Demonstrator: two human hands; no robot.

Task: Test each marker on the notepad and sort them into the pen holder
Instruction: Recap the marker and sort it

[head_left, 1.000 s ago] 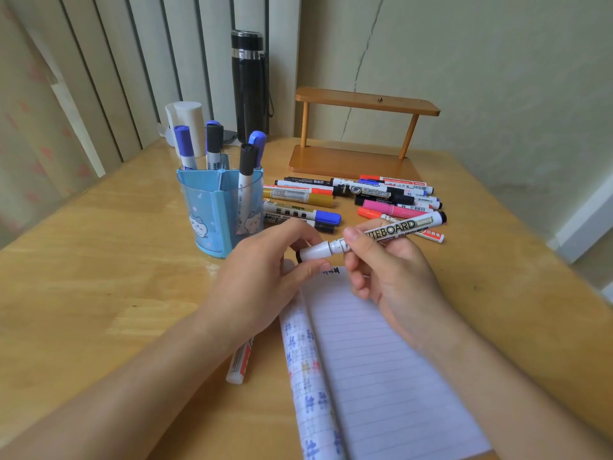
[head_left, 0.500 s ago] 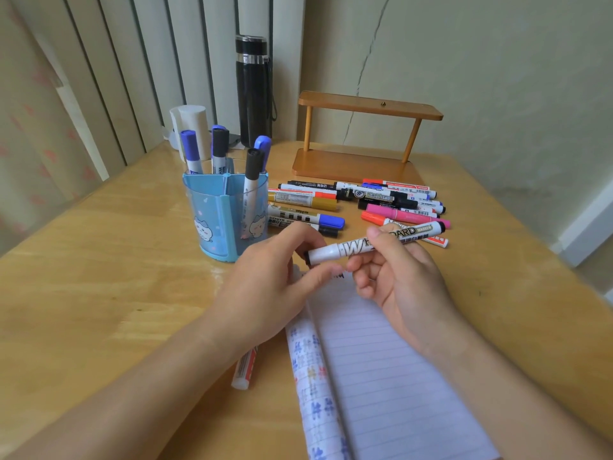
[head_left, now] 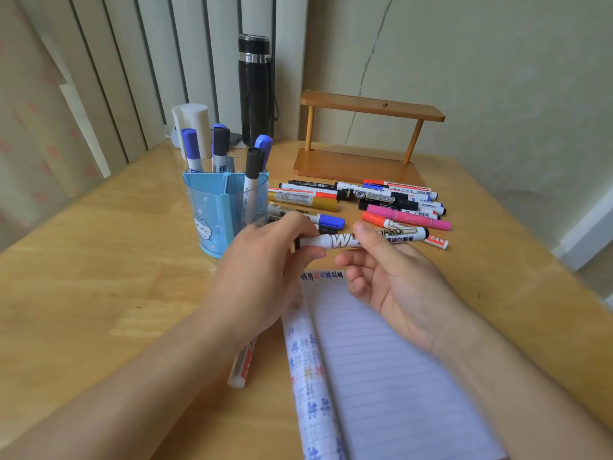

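Note:
A white whiteboard marker point(head_left: 401, 235) with a black end lies level in the air above the top edge of the lined notepad point(head_left: 381, 376). My left hand point(head_left: 262, 270) pinches its left end, which the fingers hide. My right hand point(head_left: 398, 287) has its thumb on the middle of the barrel, with the other fingers loosely curled below. The blue pen holder point(head_left: 212, 207) stands left of the hands with several capped markers upright in it. A pile of loose markers point(head_left: 381, 200) lies behind the hands.
One red-and-white marker point(head_left: 242, 366) lies on the wooden table under my left wrist. A small wooden shelf point(head_left: 371, 106), a black bottle point(head_left: 255, 91) and a white cylinder point(head_left: 195, 121) stand at the back, near the wall.
The marker has gone from tilted to level. My right thumb has slid along the barrel toward its middle and the right fingers have loosened. My left hand now covers the marker's left end.

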